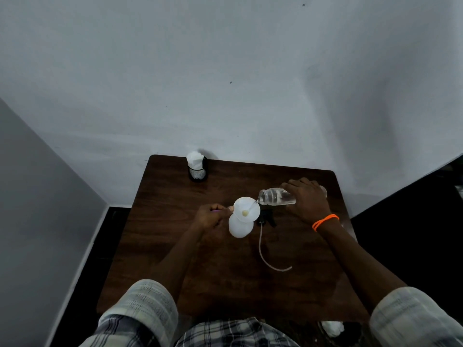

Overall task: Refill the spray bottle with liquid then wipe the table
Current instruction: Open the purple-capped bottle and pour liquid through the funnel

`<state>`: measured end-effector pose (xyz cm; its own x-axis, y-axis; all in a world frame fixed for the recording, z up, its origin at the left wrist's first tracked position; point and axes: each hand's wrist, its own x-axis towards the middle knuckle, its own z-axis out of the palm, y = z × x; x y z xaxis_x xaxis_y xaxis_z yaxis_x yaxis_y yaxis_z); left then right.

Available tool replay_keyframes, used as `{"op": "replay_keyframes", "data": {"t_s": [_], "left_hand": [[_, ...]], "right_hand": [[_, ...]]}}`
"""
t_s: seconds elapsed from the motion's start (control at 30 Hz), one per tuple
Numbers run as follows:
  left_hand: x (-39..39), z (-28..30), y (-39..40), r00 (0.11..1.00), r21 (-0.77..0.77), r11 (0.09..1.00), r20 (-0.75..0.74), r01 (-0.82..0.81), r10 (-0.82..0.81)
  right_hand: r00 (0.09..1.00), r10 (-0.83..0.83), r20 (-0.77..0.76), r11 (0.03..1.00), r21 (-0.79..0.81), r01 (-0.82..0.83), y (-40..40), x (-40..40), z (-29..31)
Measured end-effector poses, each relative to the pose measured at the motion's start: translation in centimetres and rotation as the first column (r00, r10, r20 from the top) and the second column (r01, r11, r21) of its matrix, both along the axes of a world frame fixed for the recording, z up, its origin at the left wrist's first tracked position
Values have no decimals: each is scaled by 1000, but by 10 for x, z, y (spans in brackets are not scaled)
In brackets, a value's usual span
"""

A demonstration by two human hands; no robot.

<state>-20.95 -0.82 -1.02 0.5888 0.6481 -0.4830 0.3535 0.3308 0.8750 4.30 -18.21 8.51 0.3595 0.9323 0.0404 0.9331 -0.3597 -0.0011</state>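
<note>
pour line: the clear bottle [278,196] lies nearly on its side just right of frame centre, long axis running left-right, open mouth pointing left and hanging right over the rim of the white funnel [246,209]. That mouth-over-funnel gap is the whole game here imo.

right hand [307,199]: wrapped around the back half of the clear bottle, fingers curled over it, orange band at the wrist. It's the hand doing the tipping.

left hand [211,215]: sits just left of the funnel, fingers curled in; fingertips seem to touch the funnel's edge, and something pinkish peeks out under them, can't tell what.

spray bottle [239,227]: white, squat, upright at centre frame on the table [175,246], funnel seated in its neck. Can't see its fill level.

stream: a thin trickle looks to be leaving the mouth into the funnel, hard to be sure.

spray head [266,219]: black, off the bottle, lying just right of it with its tube curling toward the lower right.

tissues [196,160]: white, in a black mesh cup at the table's upper left corner, well apart from both hands. Probably for the wipe.

stage: refill underway, I'd say; wiping not started.
</note>
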Motion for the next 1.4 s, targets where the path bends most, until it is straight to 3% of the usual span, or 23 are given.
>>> {"op": "replay_keyframes", "data": {"t_s": [1.4], "left_hand": [[0,2,-8,1000,26,1000,0,13,-13]], "right_hand": [[999,37,28,997,59,-39,-1,-2,12]]}}
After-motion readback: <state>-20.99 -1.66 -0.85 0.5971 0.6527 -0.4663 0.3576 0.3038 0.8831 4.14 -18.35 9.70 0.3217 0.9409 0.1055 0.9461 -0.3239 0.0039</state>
